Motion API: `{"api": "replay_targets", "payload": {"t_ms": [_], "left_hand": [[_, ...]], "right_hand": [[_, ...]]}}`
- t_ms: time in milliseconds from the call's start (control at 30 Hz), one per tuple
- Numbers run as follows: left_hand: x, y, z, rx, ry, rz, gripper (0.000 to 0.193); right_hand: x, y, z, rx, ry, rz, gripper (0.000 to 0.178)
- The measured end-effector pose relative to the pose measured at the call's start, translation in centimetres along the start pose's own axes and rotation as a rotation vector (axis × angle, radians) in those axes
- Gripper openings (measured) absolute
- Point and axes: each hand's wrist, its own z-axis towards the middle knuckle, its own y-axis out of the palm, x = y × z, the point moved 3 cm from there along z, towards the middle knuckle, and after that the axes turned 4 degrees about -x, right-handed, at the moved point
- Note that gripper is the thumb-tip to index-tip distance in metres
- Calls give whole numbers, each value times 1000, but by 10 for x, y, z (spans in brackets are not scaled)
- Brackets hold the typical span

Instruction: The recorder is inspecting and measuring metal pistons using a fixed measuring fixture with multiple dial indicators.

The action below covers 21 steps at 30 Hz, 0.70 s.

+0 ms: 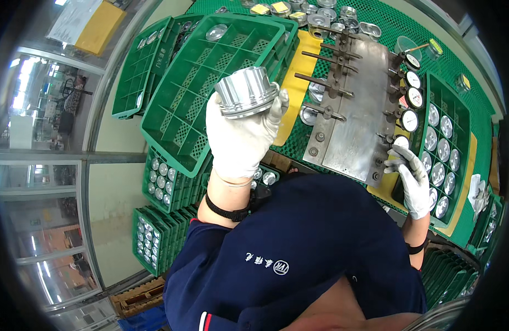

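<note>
My left hand (pixel 244 132), in a white glove, is closed around a shiny silver piston (pixel 246 91). The piston is raised over the near side of a large green divided crate (pixel 180 118), tilted, with grooves round its lower edge. My right hand (pixel 411 182), also gloved, is by the near right corner of a metal gauging plate (pixel 359 118). Its fingers are apart beside the nearest dial gauge (pixel 401 143), and I see nothing held in them; whether they touch the gauge I cannot tell. Several more dial gauges (pixel 414 98) line the plate's right edge.
Several metal rods (pixel 323 84) stick out from the plate's left side. At the right stands a green crate (pixel 462 124) of pistons. Loose pistons (pixel 320 21) sit at the back of the green mat. Stacked crates (pixel 160 237) stand on the lower left.
</note>
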Motion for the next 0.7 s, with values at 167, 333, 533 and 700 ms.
{"api": "replay_targets", "payload": {"t_ms": [167,333,533,700], "left_hand": [[-7,-1,11,-6,-99,19,49],[-41,0,32,21,-184,465,51],[-137,-27,57,-920,58,2151,75],[-172,-48,51,-1178,330,2496,80]], "right_hand": [[1,0,-8,68,15,-3,42],[-17,7,-3,4,32,-160,40],[-13,12,12,86,-1,-35,36],[13,12,3,55,264,199,45]]}}
